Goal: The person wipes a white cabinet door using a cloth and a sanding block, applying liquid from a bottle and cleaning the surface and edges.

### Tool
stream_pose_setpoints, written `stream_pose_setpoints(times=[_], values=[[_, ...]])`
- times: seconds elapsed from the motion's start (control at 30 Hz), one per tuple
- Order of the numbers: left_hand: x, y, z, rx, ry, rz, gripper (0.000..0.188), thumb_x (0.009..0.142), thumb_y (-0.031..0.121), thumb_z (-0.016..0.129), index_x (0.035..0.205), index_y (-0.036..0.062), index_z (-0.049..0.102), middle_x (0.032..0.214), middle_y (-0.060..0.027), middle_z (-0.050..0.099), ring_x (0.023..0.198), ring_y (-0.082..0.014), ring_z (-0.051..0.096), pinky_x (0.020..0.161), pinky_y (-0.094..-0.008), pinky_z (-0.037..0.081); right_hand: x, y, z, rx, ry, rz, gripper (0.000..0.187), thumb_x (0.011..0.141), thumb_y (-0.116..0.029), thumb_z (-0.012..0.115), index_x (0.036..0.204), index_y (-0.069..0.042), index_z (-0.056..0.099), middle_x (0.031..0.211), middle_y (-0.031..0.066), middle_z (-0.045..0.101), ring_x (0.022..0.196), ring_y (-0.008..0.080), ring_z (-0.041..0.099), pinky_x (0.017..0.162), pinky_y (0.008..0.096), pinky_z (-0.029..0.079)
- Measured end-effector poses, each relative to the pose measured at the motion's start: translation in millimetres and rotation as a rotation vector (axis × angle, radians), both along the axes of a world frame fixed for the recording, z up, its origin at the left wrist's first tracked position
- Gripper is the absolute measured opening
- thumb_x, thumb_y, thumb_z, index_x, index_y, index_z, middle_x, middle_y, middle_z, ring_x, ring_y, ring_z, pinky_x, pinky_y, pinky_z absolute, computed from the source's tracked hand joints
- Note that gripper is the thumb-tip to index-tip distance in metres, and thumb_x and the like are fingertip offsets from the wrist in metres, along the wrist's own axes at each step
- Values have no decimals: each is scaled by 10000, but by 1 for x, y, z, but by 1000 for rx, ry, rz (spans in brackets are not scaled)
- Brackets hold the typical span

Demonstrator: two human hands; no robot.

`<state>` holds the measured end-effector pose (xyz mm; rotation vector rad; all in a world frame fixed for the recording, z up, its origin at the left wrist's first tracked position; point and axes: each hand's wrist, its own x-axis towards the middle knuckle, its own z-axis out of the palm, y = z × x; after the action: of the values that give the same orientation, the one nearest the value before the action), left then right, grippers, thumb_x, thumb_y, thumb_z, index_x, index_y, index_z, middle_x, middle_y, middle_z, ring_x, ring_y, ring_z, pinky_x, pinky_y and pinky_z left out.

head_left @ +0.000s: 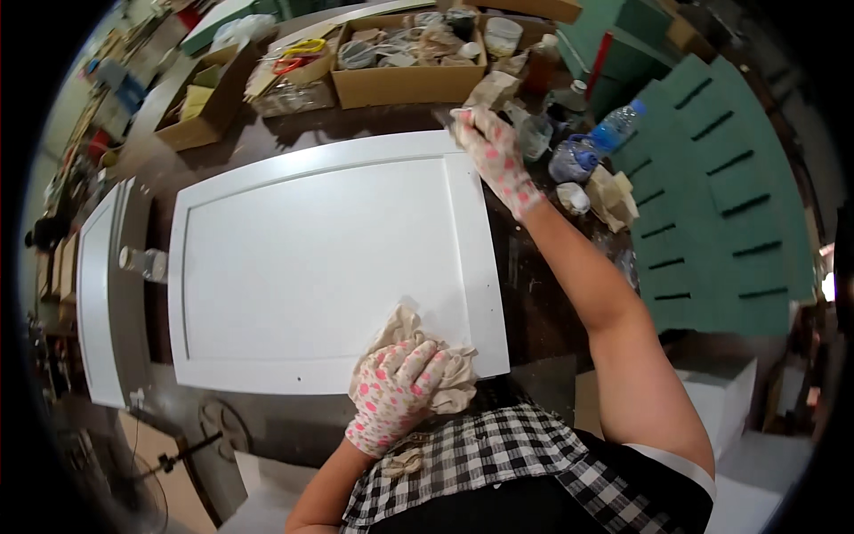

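A white cabinet door panel (311, 258) with a recessed middle lies flat on the dark table. My left hand (391, 392), in a white glove with pink spots, is closed on a crumpled beige cloth (458, 378) and presses it on the panel's near edge, right of the middle. My right hand (498, 160), gloved alike, reaches to the panel's far right corner. Its fingers are bent and closed there, slightly blurred; whether they pinch a small thing or only the corner is hard to see.
Beyond the panel stand a cardboard box (409, 89) of cups and bags, and a smaller box (200, 107). Bottles, among them a blue one (616, 127), and crumpled paper (612, 198) crowd the right. A green slotted board (721, 205) stands beyond them. More white panels (100, 294) are at left.
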<state>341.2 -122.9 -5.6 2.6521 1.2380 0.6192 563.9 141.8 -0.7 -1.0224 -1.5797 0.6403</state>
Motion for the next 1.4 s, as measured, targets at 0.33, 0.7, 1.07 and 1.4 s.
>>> stream_pose_setpoints(times=[0.33, 0.7, 1.07, 1.4], values=[[-10, 16, 2, -89, -70, -193, 414, 772, 198, 634, 1162, 64, 599, 1168, -103, 584, 1043, -284, 569, 861, -432, 453, 29, -206, 17, 33, -805, 256, 143, 769, -107, 670, 904, -142, 701, 751, 17, 566, 723, 206, 562, 612, 343, 488], [-13, 13, 1, -155, -40, -151, 478, 694, 254, 697, 1142, 102, 630, 1172, -66, 592, 1062, -266, 565, 879, -439, 455, 29, -60, 12, 237, -1067, 179, 112, 859, -192, 594, 902, -129, 676, 791, 49, 582, 757, 221, 593, 661, 351, 501], [-9, 11, -1, -169, -24, -163, 537, 667, 296, 716, 1163, 108, 634, 1218, -59, 574, 1090, -264, 539, 896, -439, 433, 42, 2, -5, 511, -1064, 130, 234, 812, -101, 591, 1022, -131, 692, 916, 39, 642, 839, 227, 603, 688, 378, 503], [-5, 11, -5, -126, -56, -133, 486, 664, 229, 733, 1124, 107, 637, 1185, -70, 599, 1060, -266, 568, 910, -438, 435, 27, -217, 25, 286, -1222, 432, 265, 819, -199, 583, 1062, -127, 660, 893, 2, 605, 784, 160, 575, 646, 315, 448]])
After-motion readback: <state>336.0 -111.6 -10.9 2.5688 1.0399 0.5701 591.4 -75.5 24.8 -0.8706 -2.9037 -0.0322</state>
